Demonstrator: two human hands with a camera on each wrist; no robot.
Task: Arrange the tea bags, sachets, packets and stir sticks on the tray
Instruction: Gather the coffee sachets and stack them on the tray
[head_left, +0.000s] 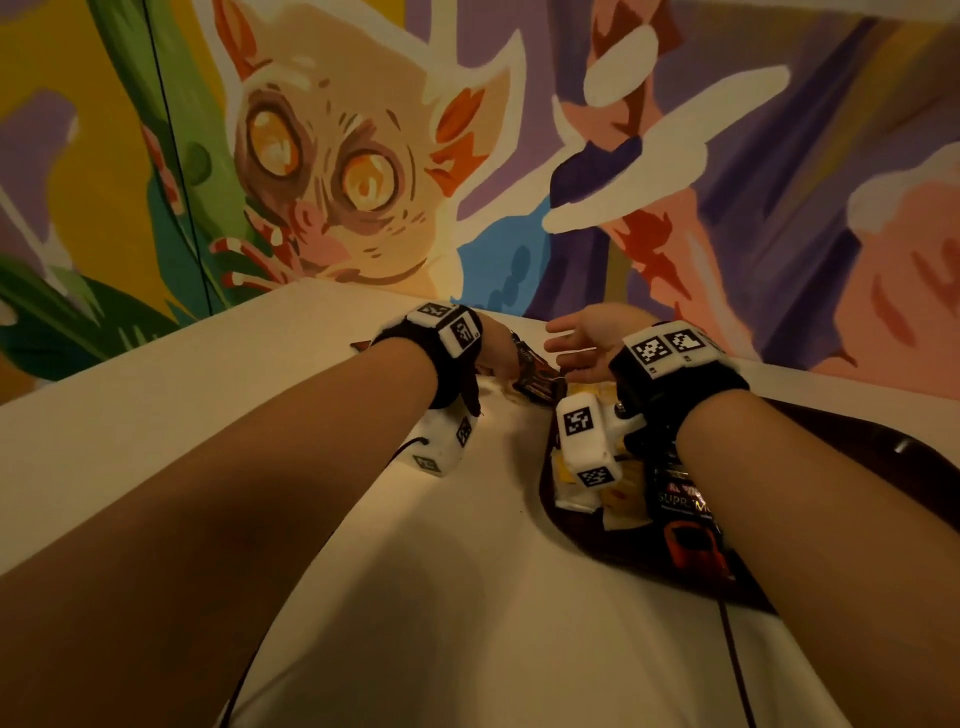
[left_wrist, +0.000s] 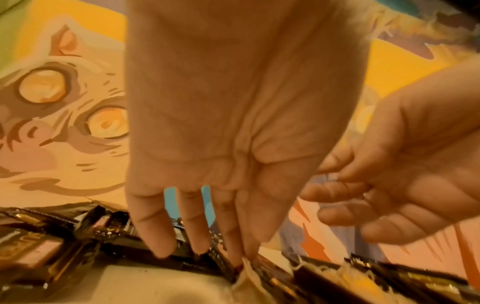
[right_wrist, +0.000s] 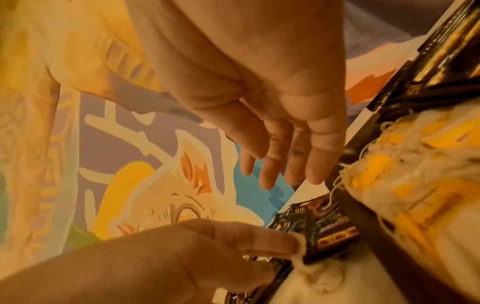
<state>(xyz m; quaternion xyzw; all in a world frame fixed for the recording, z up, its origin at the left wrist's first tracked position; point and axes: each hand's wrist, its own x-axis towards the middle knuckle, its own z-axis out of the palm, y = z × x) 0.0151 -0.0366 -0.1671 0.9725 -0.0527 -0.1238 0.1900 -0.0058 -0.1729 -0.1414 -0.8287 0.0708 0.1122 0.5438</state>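
My left hand (head_left: 501, 366) reaches down at the table's far side and pinches the edge of a pale tea bag (right_wrist: 322, 275) between thumb and forefinger (left_wrist: 242, 257). Its other fingertips touch dark coffee sachets (left_wrist: 39, 246) that lie in a loose heap on the table. One of these sachets (right_wrist: 327, 228) lies against the tray's edge. My right hand (head_left: 561, 345) hovers just right of it, palm turned inward, fingers relaxed, holding nothing. The dark tray (head_left: 857, 457) under my right wrist holds tea bags with yellow tags (head_left: 618, 499) and a dark sachet (head_left: 680, 499).
The white table (head_left: 260, 415) ends at a painted mural wall (head_left: 363, 182) right behind the hands. A small orange and black object (head_left: 685, 540) sits at the tray's near end. A thin black cable (head_left: 732, 665) runs over the table near my right forearm.
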